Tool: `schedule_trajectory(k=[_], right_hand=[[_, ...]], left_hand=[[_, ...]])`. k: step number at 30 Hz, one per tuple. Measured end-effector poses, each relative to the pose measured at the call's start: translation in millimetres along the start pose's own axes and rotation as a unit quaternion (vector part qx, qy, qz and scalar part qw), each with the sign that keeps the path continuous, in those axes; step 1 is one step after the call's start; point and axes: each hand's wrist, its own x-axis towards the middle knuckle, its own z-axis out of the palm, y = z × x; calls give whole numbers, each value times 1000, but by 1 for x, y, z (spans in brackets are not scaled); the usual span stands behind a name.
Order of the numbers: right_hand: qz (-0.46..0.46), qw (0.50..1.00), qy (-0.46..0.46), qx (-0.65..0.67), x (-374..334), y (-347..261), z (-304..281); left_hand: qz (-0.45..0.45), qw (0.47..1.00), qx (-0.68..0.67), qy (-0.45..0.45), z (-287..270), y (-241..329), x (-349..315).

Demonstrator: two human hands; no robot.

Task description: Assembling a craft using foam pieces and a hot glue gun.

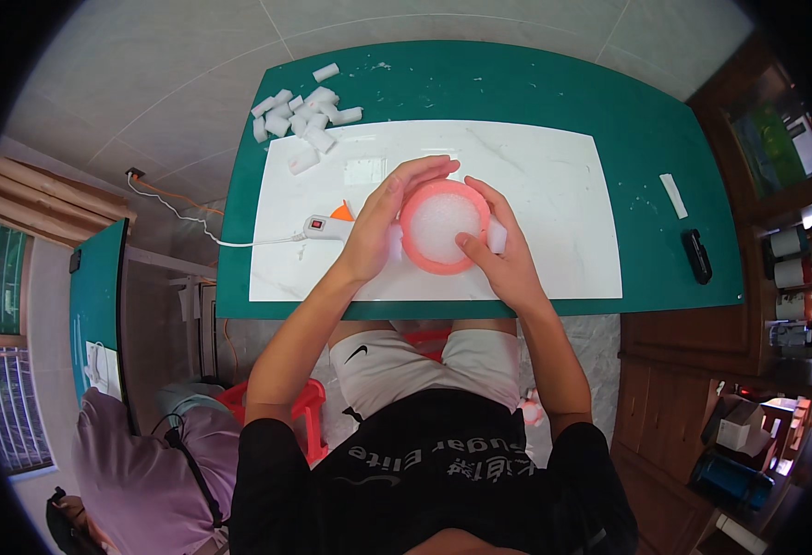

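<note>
Between my hands is a round pink-rimmed piece (pixel 445 225) with a whitish, bubbly-looking centre, held over the white board (pixel 554 222). My left hand (pixel 380 217) cups its left side, fingers stretched along the far rim. My right hand (pixel 501 248) grips the right side, its thumb lying over the rim onto the pale centre. A bit of white (pixel 497 237) shows between the right thumb and fingers; what it belongs to is unclear. Beside my left wrist lies a white corded tool (pixel 325 228) with a red switch and an orange part; the rest is hidden behind that hand.
Several white foam-like cylinders (pixel 306 117) are heaped at the far left of the green table (pixel 517 83). A white strip (pixel 673 196) and a black object (pixel 697 256) lie at right. The white cord (pixel 249 244) runs left to a wall socket. Another person (pixel 142 453) sits lower left.
</note>
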Motion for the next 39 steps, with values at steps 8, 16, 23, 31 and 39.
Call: schedule_trajectory(k=[8,16,23,31,39], right_hand=[[31,999,8,4,-1,-6,-2],[17,999,30,-17,-2,11,-16],[45,994,101,-23,-5,11,-33],[69,991,114,3,-3,25,-34],[48,986,144,-68,-5,17,-43]], left_hand=[[-1,1000,18,-17,-9,-2,1],[15,996,78,49,-47,0,-5],[-48,963,174,201,-133,-13,-21],[-56,866,443,224,-193,-21,-21],[-126,844,504,-132,-118,18,-50]])
